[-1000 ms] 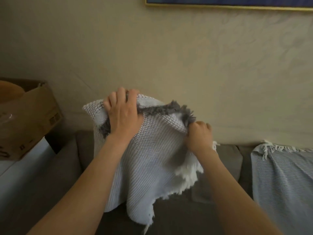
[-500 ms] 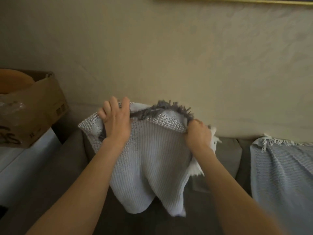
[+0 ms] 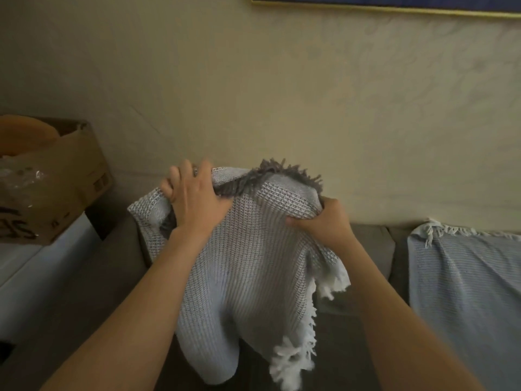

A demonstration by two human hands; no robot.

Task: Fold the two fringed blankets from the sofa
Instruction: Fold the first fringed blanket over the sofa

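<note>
I hold a pale grey waffle-weave blanket (image 3: 253, 272) up in front of the sofa. It has a dark grey fringe along its top edge and white fringe at the lower right. My left hand (image 3: 194, 201) grips its upper left part. My right hand (image 3: 324, 221) is clenched on the upper right edge. The cloth hangs doubled between them and droops toward the seat. A second blanket (image 3: 465, 292), light blue with white fringe, lies draped over the sofa back at the right, untouched.
The dark grey sofa (image 3: 375, 249) runs along a beige wall. A cardboard box (image 3: 64, 184) sits on a white surface (image 3: 25, 272) at the left. A gold picture frame edge (image 3: 394, 8) crosses the top right.
The hanging part of the blanket has swung and its white fringe now shows at the lower right. Both hands keep their grip and sit slightly lower than a second ago.
</note>
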